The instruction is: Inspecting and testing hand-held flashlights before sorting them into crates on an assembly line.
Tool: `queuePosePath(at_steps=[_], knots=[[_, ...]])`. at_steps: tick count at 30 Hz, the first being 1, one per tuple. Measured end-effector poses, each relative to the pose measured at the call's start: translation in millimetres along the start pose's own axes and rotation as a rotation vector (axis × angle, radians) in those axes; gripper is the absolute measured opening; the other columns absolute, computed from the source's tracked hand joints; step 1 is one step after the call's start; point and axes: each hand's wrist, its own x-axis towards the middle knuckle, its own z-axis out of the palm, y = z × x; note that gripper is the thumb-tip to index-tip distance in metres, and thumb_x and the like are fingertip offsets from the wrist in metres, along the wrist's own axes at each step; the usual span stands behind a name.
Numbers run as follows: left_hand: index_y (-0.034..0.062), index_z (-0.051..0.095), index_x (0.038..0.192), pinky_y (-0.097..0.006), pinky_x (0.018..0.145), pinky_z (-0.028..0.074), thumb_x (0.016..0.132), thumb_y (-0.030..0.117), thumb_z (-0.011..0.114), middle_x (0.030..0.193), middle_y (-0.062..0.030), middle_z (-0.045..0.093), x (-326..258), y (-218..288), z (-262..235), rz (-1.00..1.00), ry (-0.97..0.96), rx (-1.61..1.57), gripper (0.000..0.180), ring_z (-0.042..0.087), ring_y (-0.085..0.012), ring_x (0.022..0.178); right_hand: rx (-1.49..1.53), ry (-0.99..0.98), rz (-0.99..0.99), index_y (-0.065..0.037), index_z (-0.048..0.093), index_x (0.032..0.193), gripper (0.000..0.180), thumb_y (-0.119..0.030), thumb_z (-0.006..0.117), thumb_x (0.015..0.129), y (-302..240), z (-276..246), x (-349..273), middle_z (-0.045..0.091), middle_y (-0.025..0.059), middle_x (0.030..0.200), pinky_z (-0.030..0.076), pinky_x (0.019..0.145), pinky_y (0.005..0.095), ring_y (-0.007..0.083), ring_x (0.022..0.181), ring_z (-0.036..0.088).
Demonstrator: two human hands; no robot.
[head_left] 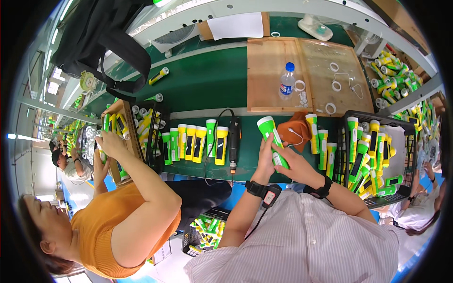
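A green flashlight (268,126) with a white head is held tilted in front of me, its head pointing up and away. My left hand (265,159) wraps around its body from the left. From the right, my right hand (299,168) closes on the lower body; its fingertips are partly hidden. An orange-brown cloth (296,132) lies just beyond my right hand. To the right stand a yellow flashlight (312,133) and green ones, upright on the green bench. Left of my hands a black electric screwdriver (234,146) hangs, with its cable.
Several green and yellow flashlights (190,141) stand in a row at left. A black crate (409,160) of flashlights is at right. A bottle (286,81) and white rings (336,86) lie on wooden boards (264,56). A co-worker in an orange top (127,221) works at left.
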Motion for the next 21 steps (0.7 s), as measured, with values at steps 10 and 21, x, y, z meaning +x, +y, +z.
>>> queuePosePath(at_steps=[10, 21], knots=[[0.0075, 0.044, 0.11, -0.031, 0.061, 0.05, 0.09, 0.038, 0.051, 0.083, -0.0065, 0.053, -4, -7, -5, 0.006, 0.051, 0.17, 0.037, 0.056, -0.0169, 0.071, -0.31, 0.176, -0.138, -0.009, 0.054, 0.113, 0.041, -0.018, 0.066, 0.075, -10, -1, -19, 0.049, 0.0136, 0.102, 0.047, 0.069, 0.0326, 0.0278, 0.083, 0.054], [0.0084, 0.045, 0.099, -0.034, 0.051, 0.048, 0.088, 0.049, 0.049, 0.077, -0.0069, 0.053, 7, 5, -15, -0.135, 0.069, 0.001, 0.042, 0.055, -0.0182, 0.06, -0.199, 0.004, -0.627, -0.006, 0.057, 0.089, 0.018, -0.01, 0.063, 0.073, 0, 2, -32, 0.058, 0.0073, 0.091, 0.049, 0.073, 0.0302, 0.0223, 0.088, 0.058]])
